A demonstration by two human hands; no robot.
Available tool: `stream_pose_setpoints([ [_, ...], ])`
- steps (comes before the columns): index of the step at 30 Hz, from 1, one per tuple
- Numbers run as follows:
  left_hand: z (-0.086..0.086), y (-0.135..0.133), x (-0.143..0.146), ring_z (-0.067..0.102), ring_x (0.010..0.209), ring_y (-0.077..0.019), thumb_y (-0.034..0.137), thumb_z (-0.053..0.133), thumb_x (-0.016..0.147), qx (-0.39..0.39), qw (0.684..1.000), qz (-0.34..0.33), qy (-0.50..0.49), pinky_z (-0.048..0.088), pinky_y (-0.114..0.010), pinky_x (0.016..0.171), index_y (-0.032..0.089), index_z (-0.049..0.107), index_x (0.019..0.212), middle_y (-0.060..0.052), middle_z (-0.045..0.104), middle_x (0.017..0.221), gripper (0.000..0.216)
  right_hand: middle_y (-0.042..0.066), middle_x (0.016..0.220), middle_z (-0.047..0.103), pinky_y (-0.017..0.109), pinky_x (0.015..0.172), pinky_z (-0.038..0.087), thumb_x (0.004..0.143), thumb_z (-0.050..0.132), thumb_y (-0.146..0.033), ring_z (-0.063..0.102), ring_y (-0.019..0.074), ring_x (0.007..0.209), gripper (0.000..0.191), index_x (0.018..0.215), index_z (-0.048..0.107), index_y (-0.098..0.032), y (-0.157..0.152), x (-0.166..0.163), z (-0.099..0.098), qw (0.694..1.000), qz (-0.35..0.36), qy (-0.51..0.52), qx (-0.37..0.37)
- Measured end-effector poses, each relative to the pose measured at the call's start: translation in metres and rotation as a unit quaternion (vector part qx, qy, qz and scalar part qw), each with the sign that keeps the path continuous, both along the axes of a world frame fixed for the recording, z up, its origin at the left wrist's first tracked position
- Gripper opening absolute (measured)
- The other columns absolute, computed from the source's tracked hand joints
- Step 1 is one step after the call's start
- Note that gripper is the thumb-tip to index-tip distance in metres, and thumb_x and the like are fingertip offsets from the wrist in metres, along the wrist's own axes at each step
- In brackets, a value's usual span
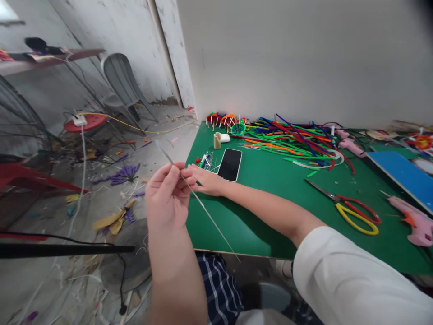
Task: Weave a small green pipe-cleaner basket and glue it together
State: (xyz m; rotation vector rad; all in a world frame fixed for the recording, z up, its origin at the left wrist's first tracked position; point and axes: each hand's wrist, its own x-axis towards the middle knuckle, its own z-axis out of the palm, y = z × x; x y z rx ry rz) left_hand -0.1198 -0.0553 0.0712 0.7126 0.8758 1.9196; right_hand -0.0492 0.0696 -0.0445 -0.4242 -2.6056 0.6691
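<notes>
My left hand (pixel 168 195) is raised in front of me, its fingers pinched on a long thin grey wire (pixel 211 219) that slants from upper left to lower right past the table's front edge. My right hand (pixel 205 179) reaches across the green table (pixel 270 198) with fingers stretched out flat, its tips near the wire and close to a small clutter of pins and coloured bits (pixel 206 161). A black phone (pixel 230 164) lies just right of that hand.
A heap of coloured pipe cleaners (pixel 291 140) lies at the table's back. Red-and-yellow scissors (pixel 352 210), pink glue guns (pixel 417 223), a blue board (pixel 402 174) sit to the right. Littered floor, a red stool (pixel 86 122) and a grey chair (pixel 122 83) are left.
</notes>
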Motion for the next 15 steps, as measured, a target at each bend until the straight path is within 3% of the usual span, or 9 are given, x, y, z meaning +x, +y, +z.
stream_pose_setpoints([
  [2, 0.000, -0.001, -0.002, 0.059, 0.047, -0.0050, 0.027, 0.067, 0.065, -0.004, 1.000, 0.012, 0.011, 0.048, -0.010, 0.042, 0.019, 0.065, 0.073, 0.004, 0.064, 0.058, 0.011, 0.011, 0.133, 0.036, 0.038, 0.103, 0.025, 0.082, 0.023, -0.057, 0.025, 0.0192, 0.127, 0.063, 0.126, 0.038, -0.014, 0.009, 0.007, 0.016, 0.988, -0.058, 0.067, -0.126],
  [4, 0.001, -0.003, -0.004, 0.058, 0.047, -0.0045, 0.028, 0.066, 0.065, -0.002, 1.000, 0.023, 0.016, 0.048, -0.010, 0.042, 0.020, 0.065, 0.073, 0.004, 0.064, 0.058, 0.011, 0.010, 0.118, 0.053, 0.035, 0.095, 0.036, 0.084, 0.011, -0.056, 0.045, 0.0172, 0.113, 0.064, 0.115, 0.050, -0.015, 0.012, 0.026, 0.034, 0.956, -0.064, 0.137, -0.252],
  [7, 0.001, -0.006, -0.007, 0.058, 0.047, -0.0044, 0.028, 0.067, 0.065, 0.002, 1.000, 0.027, 0.014, 0.048, -0.010, 0.042, 0.020, 0.065, 0.073, 0.004, 0.063, 0.058, 0.011, 0.010, 0.084, 0.065, 0.028, 0.067, 0.049, 0.083, 0.016, -0.059, 0.061, 0.0142, 0.075, 0.066, 0.091, 0.061, -0.011, 0.004, 0.060, 0.050, 0.912, -0.053, 0.097, -0.396],
  [9, 0.001, -0.007, -0.007, 0.058, 0.048, -0.0045, 0.028, 0.067, 0.065, 0.006, 1.000, 0.020, 0.009, 0.048, -0.010, 0.043, 0.020, 0.065, 0.073, 0.004, 0.063, 0.058, 0.012, 0.007, 0.070, 0.065, 0.024, 0.053, 0.047, 0.080, 0.031, -0.059, 0.058, 0.0108, 0.056, 0.058, 0.075, 0.064, -0.011, -0.010, 0.077, 0.048, 0.902, -0.007, -0.044, -0.430],
  [11, 0.001, -0.008, -0.007, 0.058, 0.048, -0.0045, 0.028, 0.066, 0.065, 0.012, 1.000, 0.014, 0.006, 0.048, -0.010, 0.043, 0.019, 0.065, 0.074, 0.004, 0.063, 0.059, 0.012, 0.005, 0.065, 0.064, 0.022, 0.051, 0.046, 0.077, 0.043, -0.055, 0.056, 0.0096, 0.053, 0.049, 0.070, 0.065, -0.011, -0.023, 0.084, 0.037, 0.897, 0.027, -0.132, -0.420],
  [15, 0.000, -0.007, -0.006, 0.059, 0.048, -0.0051, 0.028, 0.067, 0.065, 0.013, 1.000, 0.007, 0.008, 0.048, -0.011, 0.042, 0.020, 0.065, 0.074, 0.004, 0.064, 0.059, 0.012, 0.005, 0.072, 0.065, 0.023, 0.061, 0.046, 0.080, 0.041, -0.049, 0.056, 0.0098, 0.061, 0.044, 0.074, 0.065, -0.012, -0.028, 0.063, 0.014, 0.928, -0.009, -0.055, -0.368],
])
